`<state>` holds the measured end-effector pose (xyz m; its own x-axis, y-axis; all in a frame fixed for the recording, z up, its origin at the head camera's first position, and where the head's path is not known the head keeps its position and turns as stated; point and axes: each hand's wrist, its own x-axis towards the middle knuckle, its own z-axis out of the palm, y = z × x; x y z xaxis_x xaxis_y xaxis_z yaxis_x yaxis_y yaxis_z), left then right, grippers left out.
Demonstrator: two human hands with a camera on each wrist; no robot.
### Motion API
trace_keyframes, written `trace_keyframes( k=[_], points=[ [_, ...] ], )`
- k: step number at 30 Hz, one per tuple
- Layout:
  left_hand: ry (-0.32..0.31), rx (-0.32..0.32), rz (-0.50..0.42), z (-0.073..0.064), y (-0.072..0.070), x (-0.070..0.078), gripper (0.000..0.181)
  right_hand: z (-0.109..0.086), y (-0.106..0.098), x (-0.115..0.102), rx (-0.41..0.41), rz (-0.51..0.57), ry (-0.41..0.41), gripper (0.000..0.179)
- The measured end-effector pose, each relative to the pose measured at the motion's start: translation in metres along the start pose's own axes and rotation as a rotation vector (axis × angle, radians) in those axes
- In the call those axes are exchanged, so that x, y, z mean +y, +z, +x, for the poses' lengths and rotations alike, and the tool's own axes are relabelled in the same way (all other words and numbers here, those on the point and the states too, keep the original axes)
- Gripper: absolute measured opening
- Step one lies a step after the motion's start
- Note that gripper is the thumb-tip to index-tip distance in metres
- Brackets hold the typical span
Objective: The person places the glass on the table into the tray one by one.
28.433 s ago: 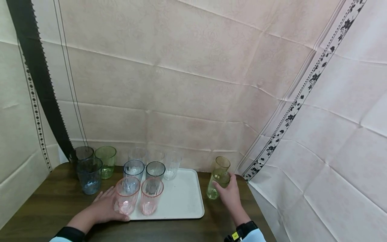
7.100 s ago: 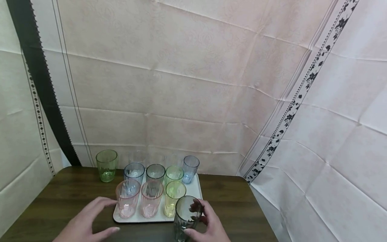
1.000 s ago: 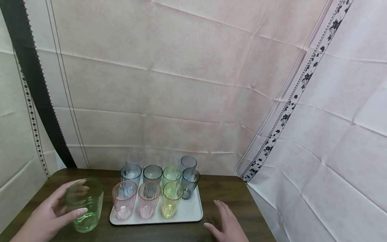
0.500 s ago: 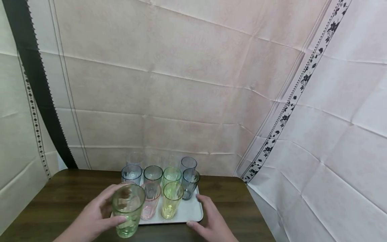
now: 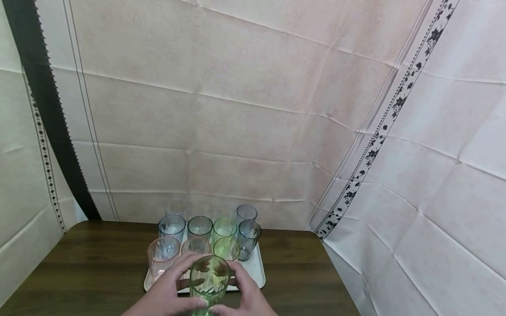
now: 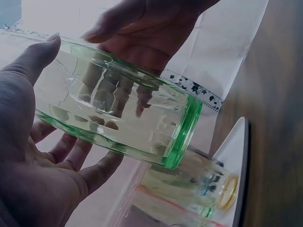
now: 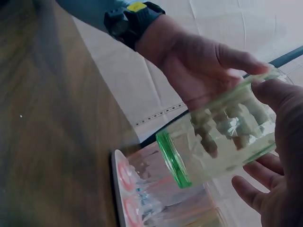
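In the head view a green drinking glass stands between my hands, in front of the tray and close to the lower edge of the picture. My left hand grips it from the left, thumb at the near side and fingers behind. From the right, my right hand curls round it too. Both wrist views show the glass tilted in the picture, its thick green base above the wood and fingers visible through its wall. Behind it, the white tray bears rows of tumblers, the front ones partly covered by my hands.
On the tray are pink glasses, a yellow glass, a blue glass, a dark-rimmed glass, another green glass, a smoky glass and several clear ones behind. A wooden table lies under it, patterned cloth behind.
The green glass, earlier standing at the table's back left, was carried right by my left hand to the tray's front, where my right hand joined. The smoky glass went from my right hand onto the tray.
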<state>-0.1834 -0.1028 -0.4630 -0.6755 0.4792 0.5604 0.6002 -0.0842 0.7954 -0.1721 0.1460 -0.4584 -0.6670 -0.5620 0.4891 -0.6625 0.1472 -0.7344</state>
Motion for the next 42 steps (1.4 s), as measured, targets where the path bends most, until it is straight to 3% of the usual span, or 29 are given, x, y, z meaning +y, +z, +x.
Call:
trace_keyframes(
  k=[5, 9, 16, 20, 23, 30, 33, 40, 42],
  points=[
    [-0.029, -0.013, -0.028, 0.000, 0.004, -0.003, 0.076, -0.002, 0.004, 0.000, 0.028, 0.017, 0.005, 0.078],
    [-0.007, -0.018, -0.014, -0.001, 0.006, -0.002, 0.078, -0.004, 0.005, 0.002, 0.044, 0.004, -0.013, 0.078],
    [-0.052, -0.032, 0.071, -0.003, 0.007, -0.002, 0.081, -0.007, 0.006, 0.004, 0.058, 0.011, -0.029, 0.077],
    [0.011, -0.036, 0.160, -0.008, 0.001, -0.005, 0.084, -0.011, 0.004, 0.006, 0.088, -0.020, -0.027, 0.079],
    [0.014, -0.023, 0.211, -0.016, -0.008, -0.006, 0.083, -0.018, -0.001, 0.009, 0.118, -0.038, 0.000, 0.079],
    [-0.196, 0.054, 0.365, -0.051, -0.040, -0.010, 0.073, -0.042, -0.021, 0.021, 0.191, -0.055, 0.137, 0.074],
    [-0.232, 0.111, 0.457, -0.067, -0.056, -0.015, 0.068, -0.051, -0.030, 0.024, 0.221, -0.059, 0.194, 0.074],
    [-0.442, 0.206, 0.650, -0.090, -0.094, -0.023, 0.061, -0.062, -0.047, 0.040, 0.250, -0.097, 0.171, 0.073],
    [-0.469, 0.220, 0.704, -0.094, -0.101, -0.027, 0.063, -0.062, -0.051, 0.049, 0.273, -0.098, 0.190, 0.073]
  ],
)
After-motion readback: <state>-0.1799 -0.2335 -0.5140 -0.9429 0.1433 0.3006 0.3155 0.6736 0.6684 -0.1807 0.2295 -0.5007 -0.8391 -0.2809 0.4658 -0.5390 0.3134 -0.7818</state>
